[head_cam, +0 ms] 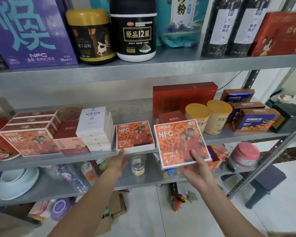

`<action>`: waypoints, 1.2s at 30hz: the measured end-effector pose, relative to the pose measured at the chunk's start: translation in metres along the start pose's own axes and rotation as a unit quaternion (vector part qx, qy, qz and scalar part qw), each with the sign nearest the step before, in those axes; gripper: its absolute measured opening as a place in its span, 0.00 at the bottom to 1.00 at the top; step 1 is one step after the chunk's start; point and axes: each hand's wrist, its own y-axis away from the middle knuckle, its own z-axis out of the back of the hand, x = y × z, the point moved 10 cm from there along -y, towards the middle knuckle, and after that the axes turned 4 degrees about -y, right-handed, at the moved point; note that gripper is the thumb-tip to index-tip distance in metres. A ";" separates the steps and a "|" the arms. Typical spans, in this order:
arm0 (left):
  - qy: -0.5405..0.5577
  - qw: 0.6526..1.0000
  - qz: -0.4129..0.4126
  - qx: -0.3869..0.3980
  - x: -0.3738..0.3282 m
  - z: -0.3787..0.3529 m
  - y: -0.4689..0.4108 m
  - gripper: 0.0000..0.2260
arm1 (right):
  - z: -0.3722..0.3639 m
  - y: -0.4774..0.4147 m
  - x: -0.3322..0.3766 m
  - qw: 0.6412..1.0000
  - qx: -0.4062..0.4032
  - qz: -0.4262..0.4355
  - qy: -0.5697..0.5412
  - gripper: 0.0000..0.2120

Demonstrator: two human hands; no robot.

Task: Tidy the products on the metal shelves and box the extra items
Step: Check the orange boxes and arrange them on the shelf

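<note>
The right hand (pixel 197 168) grips an orange NFC box (pixel 181 142) by its lower edge, thumb on the front, fingers curled behind, holding it tilted in front of the middle shelf (pixel 58 161). The left hand (pixel 117 161) reaches up, thumb tip touching the lower left corner of a second NFC box (pixel 135 135) lying on that shelf; its other fingers hang loose and hold nothing. Left of this box is a stack of white boxes (pixel 96 129), and further left more orange boxes (pixel 29 134). To the right stand two yellow-lidded tubs (pixel 208 115) and blue boxes (pixel 256 119).
</note>
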 end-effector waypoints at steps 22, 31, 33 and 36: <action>-0.197 0.951 -0.050 0.231 -0.022 -0.027 0.105 0.19 | -0.034 0.005 -0.012 0.931 0.009 -0.101 0.349 0.12; -0.575 0.661 -0.466 0.125 -0.065 -0.052 0.149 0.37 | -0.047 0.004 -0.011 0.921 -0.088 0.012 0.380 0.12; -0.646 0.544 -0.508 0.169 -0.047 -0.069 0.162 0.44 | -0.048 0.006 -0.014 0.926 -0.102 0.016 0.363 0.11; -0.676 0.444 -0.585 0.063 -0.054 -0.073 0.178 0.45 | -0.058 0.012 -0.023 0.930 -0.098 0.003 0.354 0.08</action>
